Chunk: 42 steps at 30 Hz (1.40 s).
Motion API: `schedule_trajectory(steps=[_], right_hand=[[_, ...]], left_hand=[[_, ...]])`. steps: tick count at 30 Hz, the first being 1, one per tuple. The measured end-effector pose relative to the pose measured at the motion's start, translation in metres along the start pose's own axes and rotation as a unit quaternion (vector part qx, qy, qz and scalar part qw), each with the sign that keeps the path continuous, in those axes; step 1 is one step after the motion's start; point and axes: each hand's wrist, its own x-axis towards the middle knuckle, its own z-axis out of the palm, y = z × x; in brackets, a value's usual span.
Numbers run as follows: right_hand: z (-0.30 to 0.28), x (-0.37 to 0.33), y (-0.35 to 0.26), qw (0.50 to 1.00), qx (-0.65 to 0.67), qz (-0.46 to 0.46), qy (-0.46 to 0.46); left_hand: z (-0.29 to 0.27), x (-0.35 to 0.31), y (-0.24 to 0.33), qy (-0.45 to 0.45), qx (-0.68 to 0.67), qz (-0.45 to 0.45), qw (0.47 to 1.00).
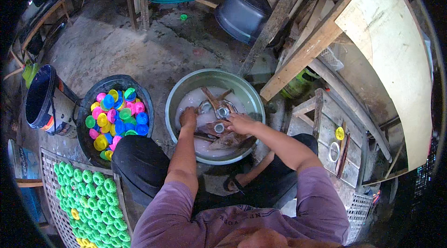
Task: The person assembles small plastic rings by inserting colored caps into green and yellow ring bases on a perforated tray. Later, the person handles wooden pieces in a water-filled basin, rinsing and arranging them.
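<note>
Several round-rimmed pieces (223, 112) look slippery, best rim-held; left hand (188, 118), inside basin's left edge (169, 112), and right hand (240, 123): grips unclear.

We find printed lettering on the purple shirt (163, 215): dark capitals (249, 212) set in a line across the chest, which we see curved along the lower part of the view. Folds in the cloth distort some of the characters, so we make out the line only in part. We note a second print on the tall bucket (65, 107) at the left, where a label (49, 121) shows patches of orange and dark blue against the pale wall; its characters are too small and blurred for us to read.
</note>
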Motion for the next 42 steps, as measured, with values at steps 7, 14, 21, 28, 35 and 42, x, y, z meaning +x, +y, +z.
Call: schedule_trajectory(steps=[7,14,21,28,35,42], right_hand=[[0.002,-0.006,-0.013,0.973,0.205,-0.028,-0.103],[-0.101,-0.027,0.032,0.958,0.132,0.146,-0.208],[-0.16,-0.091,0.073,0.932,0.257,0.188,-0.172],[-0.126,-0.071,0.086,0.889,0.382,0.254,0.009],[-0.083,-0.024,0.057,0.899,0.323,0.29,-0.057],[-0.066,-0.01,-0.01,0.965,0.153,-0.094,0.189]], left_hand=[[0.038,0.011,0.005,-0.164,-0.002,0.193,0.967],[0.021,-0.002,-0.007,-0.292,0.128,0.037,0.947],[-0.037,-0.004,0.032,-0.21,0.099,0.059,0.971],[-0.11,-0.029,0.051,-0.157,0.172,0.121,0.965],[-0.181,-0.042,0.05,-0.111,0.18,0.176,0.961],[-0.27,-0.056,0.086,-0.151,0.142,0.153,0.966]])
